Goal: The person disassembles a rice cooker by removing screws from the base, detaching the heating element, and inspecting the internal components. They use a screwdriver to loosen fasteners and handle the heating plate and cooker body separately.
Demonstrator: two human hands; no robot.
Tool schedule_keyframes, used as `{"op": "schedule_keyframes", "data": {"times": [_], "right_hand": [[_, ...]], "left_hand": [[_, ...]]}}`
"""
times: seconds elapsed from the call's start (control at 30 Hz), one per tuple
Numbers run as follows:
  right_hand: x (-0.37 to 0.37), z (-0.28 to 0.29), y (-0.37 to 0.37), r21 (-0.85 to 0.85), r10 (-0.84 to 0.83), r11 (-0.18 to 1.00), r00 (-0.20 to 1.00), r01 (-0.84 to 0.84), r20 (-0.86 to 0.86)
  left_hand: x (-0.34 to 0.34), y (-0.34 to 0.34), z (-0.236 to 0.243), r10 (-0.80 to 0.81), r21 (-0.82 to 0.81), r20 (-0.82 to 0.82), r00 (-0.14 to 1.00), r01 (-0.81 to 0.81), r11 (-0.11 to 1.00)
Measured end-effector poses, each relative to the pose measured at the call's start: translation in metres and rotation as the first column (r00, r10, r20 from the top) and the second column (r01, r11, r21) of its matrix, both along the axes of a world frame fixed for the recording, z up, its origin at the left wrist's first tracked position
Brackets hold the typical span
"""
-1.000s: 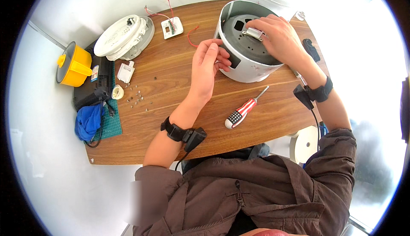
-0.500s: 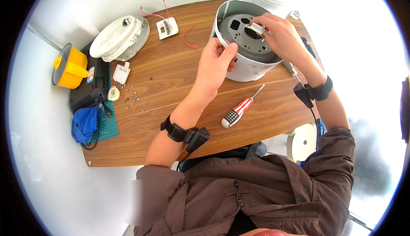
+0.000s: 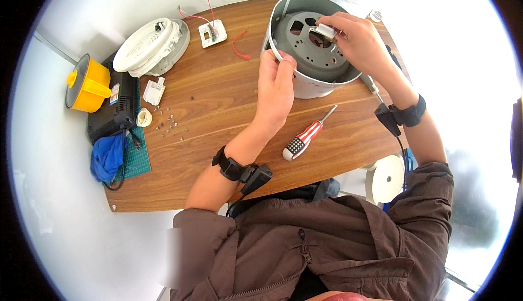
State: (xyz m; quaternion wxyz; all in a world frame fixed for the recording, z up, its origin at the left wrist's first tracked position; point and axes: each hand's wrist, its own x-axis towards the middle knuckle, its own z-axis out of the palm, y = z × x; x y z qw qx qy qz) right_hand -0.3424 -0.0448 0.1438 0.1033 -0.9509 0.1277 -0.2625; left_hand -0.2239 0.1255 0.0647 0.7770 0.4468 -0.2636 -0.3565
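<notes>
A white round appliance housing (image 3: pixel 318 86), which looks like a rice cooker body, stands at the far right of the table. Inside it sits a grey metal pan (image 3: pixel 305 47) with dark cut-outs and small holes. My left hand (image 3: pixel 276 83) is closed on the near left rim, thumb over the edge. Over the pan's middle opening, my right hand (image 3: pixel 359 42) pinches a small white block-like part (image 3: pixel 326 30). Whether that part is still attached to the pan cannot be made out. On the table in front of the housing lies a screwdriver (image 3: pixel 305 140) with a red, white and black handle.
A white lid assembly (image 3: pixel 143 47), a white panel with wires (image 3: pixel 212 32) and a red wire (image 3: pixel 238 47) lie further back. Several small screws (image 3: pixel 171 124) are scattered at left, near a black case (image 3: pixel 117 113), a yellow container (image 3: pixel 91 85) and a blue cloth (image 3: pixel 107 157).
The housing has shifted slightly left and away and is tipped a little, showing more of its inside. My left hand has moved with the rim; my right hand keeps its pinch.
</notes>
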Motion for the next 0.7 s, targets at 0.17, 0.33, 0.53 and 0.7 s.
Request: {"op": "schedule_keyframes", "data": {"times": [0.17, 0.33, 0.53, 0.7], "right_hand": [[0.002, 0.007, 0.006, -0.002, 0.006, 1.000, 1.000, -0.005, 0.026], [0.008, -0.002, 0.008, 0.028, 0.016, 0.999, 0.998, -0.018, 0.063], [0.006, -0.012, 0.012, 0.086, 0.009, 0.996, 0.998, -0.015, 0.067], [0.002, -0.010, 0.012, 0.027, -0.005, 1.000, 1.000, 0.005, 0.012]], "left_hand": [[-0.001, 0.002, 0.002, -0.007, -0.074, 0.101, 0.995, 0.015, 0.997], [-0.005, 0.003, 0.005, -0.034, -0.059, 0.008, 0.999, 0.035, 0.998], [-0.002, 0.002, 0.002, -0.032, -0.056, -0.011, 0.999, 0.031, 0.998], [-0.001, 0.002, 0.000, -0.021, -0.030, -0.050, 0.999, 0.019, 0.999]]}}
